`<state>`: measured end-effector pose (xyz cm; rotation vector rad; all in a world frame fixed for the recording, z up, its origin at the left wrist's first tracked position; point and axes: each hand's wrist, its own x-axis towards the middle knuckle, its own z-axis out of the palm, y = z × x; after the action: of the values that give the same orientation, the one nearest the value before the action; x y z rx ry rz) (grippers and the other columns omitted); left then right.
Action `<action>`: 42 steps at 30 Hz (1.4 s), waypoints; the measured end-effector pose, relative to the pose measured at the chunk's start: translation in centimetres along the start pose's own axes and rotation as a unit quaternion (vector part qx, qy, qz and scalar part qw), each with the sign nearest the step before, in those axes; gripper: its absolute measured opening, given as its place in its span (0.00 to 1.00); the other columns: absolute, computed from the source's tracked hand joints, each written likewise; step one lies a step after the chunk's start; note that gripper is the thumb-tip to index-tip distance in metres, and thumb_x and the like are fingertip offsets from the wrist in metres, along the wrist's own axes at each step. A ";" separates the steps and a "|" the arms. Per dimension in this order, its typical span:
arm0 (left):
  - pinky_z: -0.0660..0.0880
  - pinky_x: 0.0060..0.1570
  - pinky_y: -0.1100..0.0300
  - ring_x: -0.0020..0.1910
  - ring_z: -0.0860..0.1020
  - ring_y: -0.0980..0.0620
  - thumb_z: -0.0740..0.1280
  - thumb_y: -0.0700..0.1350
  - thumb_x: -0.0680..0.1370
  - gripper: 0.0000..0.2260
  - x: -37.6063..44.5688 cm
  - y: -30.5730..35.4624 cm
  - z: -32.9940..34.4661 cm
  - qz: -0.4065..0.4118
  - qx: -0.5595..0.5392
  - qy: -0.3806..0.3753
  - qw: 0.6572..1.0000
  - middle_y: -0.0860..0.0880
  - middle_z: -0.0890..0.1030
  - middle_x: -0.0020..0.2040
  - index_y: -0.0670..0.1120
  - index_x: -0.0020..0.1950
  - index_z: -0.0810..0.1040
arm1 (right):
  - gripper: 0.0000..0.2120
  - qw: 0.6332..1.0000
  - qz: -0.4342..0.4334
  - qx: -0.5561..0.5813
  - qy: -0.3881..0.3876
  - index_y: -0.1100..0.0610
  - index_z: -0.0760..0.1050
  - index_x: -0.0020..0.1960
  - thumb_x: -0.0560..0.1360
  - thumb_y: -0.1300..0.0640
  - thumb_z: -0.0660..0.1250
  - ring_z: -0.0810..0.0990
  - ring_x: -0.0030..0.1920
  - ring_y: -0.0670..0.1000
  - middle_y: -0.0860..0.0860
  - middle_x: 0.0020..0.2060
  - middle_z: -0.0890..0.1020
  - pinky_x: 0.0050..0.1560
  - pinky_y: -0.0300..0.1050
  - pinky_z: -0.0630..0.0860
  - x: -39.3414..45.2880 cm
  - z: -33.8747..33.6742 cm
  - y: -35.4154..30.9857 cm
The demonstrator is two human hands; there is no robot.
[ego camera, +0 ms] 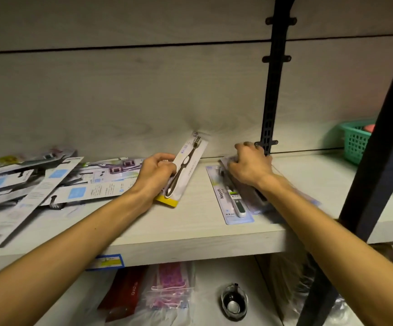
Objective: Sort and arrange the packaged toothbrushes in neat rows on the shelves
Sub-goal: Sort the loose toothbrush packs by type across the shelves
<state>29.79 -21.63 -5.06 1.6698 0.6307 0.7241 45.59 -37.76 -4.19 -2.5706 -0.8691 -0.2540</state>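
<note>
bare shelf (198,222) between hands; toothbrush pile (37,184) blocks left.

Shelf (190,222): pale wood-grain laminate, matt and smooth; the back panel (120,90) has the same finish. Upright post (272,102): dark perforated metal, matt. Toothbrush pack (186,170): glossy clear plastic over printed card. Basket (358,142) at 3 o'clock: green moulded plastic lattice. Loose packs (37,184) at 9 o'clock: glossy card.
</note>
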 end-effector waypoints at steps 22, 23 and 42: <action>0.73 0.44 0.59 0.36 0.77 0.58 0.65 0.35 0.77 0.10 0.0 -2.4 -14.9 0.096 0.017 0.297 0.950 0.55 0.80 0.37 0.46 0.56 0.78 | 0.22 0.958 -0.268 -0.020 -0.101 0.54 0.78 0.52 0.70 0.38 0.72 0.77 0.51 0.58 0.54 0.49 0.78 0.48 0.48 0.74 4.9 6.1 -11.7; 0.74 0.45 0.58 0.37 0.77 0.57 0.65 0.36 0.77 0.10 -0.1 -2.3 -15.1 0.096 0.016 0.300 0.949 0.53 0.80 0.38 0.46 0.56 0.78 | 0.22 0.958 -0.268 -0.012 -0.098 0.54 0.78 0.51 0.68 0.38 0.74 0.77 0.49 0.57 0.53 0.47 0.78 0.46 0.47 0.73 4.8 5.7 -11.4; 0.80 0.51 0.50 0.49 0.82 0.47 0.63 0.29 0.74 0.21 -13.7 -0.4 -31.0 0.148 0.000 0.192 0.970 0.46 0.82 0.52 0.49 0.61 0.74 | 0.18 0.861 -0.213 0.462 -0.005 0.53 0.70 0.59 0.77 0.44 0.69 0.86 0.41 0.52 0.53 0.43 0.86 0.42 0.58 0.83 -16.0 3.2 -27.9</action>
<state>-2.46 -11.54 -2.41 1.6546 0.6535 1.2833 15.99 -24.84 -2.76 -1.4777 -1.1875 0.0620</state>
